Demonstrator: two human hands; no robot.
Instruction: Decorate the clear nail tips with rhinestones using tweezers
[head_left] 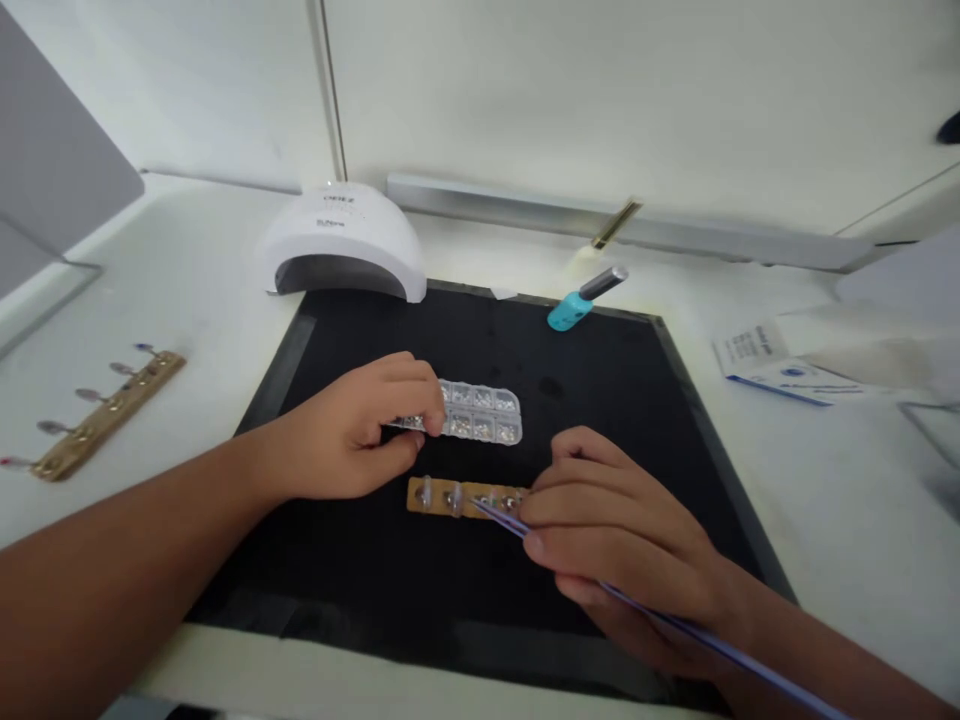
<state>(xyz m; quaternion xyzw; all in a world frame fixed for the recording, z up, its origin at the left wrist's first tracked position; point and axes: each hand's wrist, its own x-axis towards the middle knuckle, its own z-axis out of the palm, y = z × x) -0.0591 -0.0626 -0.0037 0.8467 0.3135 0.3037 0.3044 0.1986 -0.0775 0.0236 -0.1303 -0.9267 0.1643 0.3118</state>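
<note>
My left hand is closed on the left end of a clear compartment box, its thumb and fingers at the edge. Small shiny bits lie in the box's compartments. In my right hand I grip a long, thin purple stick-like tool; its exact kind is not clear. The tool's pointed tip is over a wooden strip that carries several small nail tips on mounts. My right fingers cover the strip's right end. Both box and strip lie on a black mat.
A white nail lamp stands behind the mat. A turquoise polish bottle and a pale bottle with a gold cap tilt at the back. On the left lies another wooden strip with nail tips; at the right, a white-and-blue packet.
</note>
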